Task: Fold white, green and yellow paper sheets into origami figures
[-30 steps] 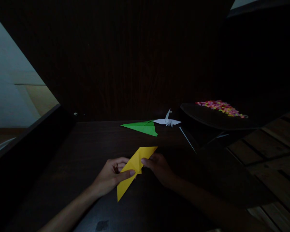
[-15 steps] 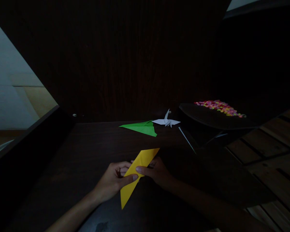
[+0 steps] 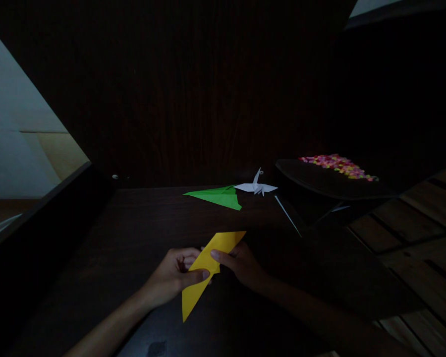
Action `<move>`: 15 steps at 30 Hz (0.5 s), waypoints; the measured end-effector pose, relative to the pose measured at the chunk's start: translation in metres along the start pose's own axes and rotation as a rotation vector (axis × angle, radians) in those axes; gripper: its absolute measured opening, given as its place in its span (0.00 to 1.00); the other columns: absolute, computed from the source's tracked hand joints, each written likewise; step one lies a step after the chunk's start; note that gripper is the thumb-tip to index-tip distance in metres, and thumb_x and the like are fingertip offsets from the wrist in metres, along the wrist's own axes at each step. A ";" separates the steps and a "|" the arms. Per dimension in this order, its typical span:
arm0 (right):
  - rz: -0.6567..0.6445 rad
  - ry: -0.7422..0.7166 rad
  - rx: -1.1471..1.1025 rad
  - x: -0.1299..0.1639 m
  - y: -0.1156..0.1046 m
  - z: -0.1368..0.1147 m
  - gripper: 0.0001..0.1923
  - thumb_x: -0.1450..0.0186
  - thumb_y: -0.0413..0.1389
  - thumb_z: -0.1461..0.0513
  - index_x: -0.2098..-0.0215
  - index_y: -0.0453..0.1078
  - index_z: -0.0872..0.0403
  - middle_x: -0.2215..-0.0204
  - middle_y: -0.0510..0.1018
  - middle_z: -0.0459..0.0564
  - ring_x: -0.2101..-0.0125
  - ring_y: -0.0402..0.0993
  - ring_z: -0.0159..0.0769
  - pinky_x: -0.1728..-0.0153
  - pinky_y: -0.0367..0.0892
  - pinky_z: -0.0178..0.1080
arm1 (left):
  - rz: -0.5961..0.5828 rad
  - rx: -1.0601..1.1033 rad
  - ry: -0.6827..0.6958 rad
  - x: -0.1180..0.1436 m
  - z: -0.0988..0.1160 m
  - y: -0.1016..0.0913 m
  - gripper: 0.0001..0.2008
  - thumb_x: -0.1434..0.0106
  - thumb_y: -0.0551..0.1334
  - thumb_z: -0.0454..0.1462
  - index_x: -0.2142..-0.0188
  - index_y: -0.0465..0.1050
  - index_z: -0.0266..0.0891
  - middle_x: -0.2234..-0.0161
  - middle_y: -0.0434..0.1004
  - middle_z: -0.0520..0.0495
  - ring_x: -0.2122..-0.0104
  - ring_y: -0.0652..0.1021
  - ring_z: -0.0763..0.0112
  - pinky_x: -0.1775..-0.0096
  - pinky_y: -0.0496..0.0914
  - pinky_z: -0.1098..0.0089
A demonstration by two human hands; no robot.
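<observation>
A folded sheet of yellow paper point(image 3: 198, 287) with two pointed ends is held between both hands, tilted from lower left to upper right. My left hand point(image 3: 173, 275) pinches its lower left part, thumb on the front and fingers behind. My right hand point(image 3: 243, 263) grips its right side, the thumb pressed on the paper's face. The right fingers are mostly hidden behind the sheet. Beyond the hands lie a green paper plane point(image 3: 217, 197) and a white folded paper crane point(image 3: 255, 188), which touch or nearly touch.
A thin white strip point(image 3: 288, 215) lies on the dark wooden table point(image 3: 134, 218), right of the crane. Farther right, a dark curved shelf point(image 3: 312, 183) carries many small pink, red and yellow pieces point(image 3: 338, 165). A dark panel point(image 3: 208, 99) rises behind, and a raised edge point(image 3: 40, 213) runs along the left.
The yellow paper has turned slightly, its lower tip shifting left and its upper edge dropping a little. Both hands keep their hold, with the right thumb slightly higher.
</observation>
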State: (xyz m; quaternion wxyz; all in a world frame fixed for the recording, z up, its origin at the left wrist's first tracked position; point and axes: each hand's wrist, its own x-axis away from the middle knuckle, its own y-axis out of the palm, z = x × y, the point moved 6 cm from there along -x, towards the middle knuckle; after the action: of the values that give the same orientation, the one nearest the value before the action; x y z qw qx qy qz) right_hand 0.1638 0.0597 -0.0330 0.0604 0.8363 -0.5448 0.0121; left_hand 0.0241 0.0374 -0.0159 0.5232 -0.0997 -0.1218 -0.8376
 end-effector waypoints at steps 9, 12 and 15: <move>-0.098 -0.024 0.017 0.006 0.014 -0.005 0.16 0.37 0.55 0.52 0.63 0.78 0.54 0.66 0.82 0.50 0.62 0.78 0.44 0.58 0.70 0.43 | -0.146 0.001 -0.035 0.001 -0.007 0.011 0.13 0.44 0.68 0.43 0.71 0.75 0.33 0.76 0.76 0.48 0.76 0.75 0.72 0.72 0.69 0.72; -0.103 -0.029 -0.048 0.007 0.015 -0.007 0.17 0.36 0.55 0.52 0.58 0.77 0.53 0.62 0.81 0.50 0.58 0.77 0.44 0.53 0.69 0.44 | -0.139 -0.006 -0.080 0.002 -0.010 0.008 0.13 0.45 0.68 0.43 0.72 0.74 0.33 0.75 0.77 0.48 0.77 0.76 0.72 0.73 0.70 0.71; -0.075 -0.030 -0.106 0.007 0.013 -0.008 0.17 0.37 0.56 0.52 0.56 0.77 0.51 0.59 0.81 0.50 0.57 0.77 0.44 0.51 0.68 0.45 | -0.153 -0.027 -0.100 0.004 -0.009 0.007 0.13 0.45 0.68 0.43 0.73 0.75 0.33 0.76 0.77 0.48 0.78 0.76 0.72 0.74 0.70 0.72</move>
State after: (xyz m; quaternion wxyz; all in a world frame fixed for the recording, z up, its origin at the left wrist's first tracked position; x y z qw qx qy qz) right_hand 0.1546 0.0492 -0.0231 0.0970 0.8520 -0.5136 -0.0315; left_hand 0.0285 0.0287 -0.0225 0.4497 -0.1387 -0.1436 -0.8706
